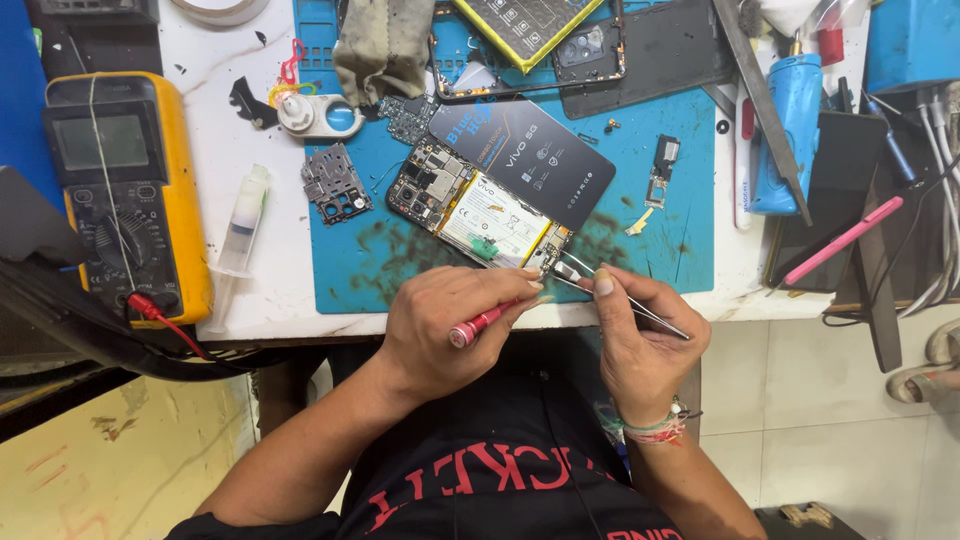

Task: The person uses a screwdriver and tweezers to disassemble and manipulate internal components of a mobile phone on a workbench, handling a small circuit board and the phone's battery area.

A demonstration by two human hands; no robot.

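Observation:
An opened phone (470,208) lies tilted on a blue work mat (660,250), its circuit board and white battery exposed. My left hand (445,325) grips a small red-handled screwdriver (485,322), its tip hidden near the phone's lower end. My right hand (640,335) holds metal tweezers (620,298), whose points touch the phone's lower corner. Both hands sit at the table's front edge. A black back cover (525,155) rests across the phone's upper side.
A yellow multimeter (130,190) with a red lead stands at left. A syringe (240,230), a metal shield plate (335,185), a cloth (385,45), another phone frame (590,50), a blue tool (790,130) and a pink pen (845,240) lie around the mat.

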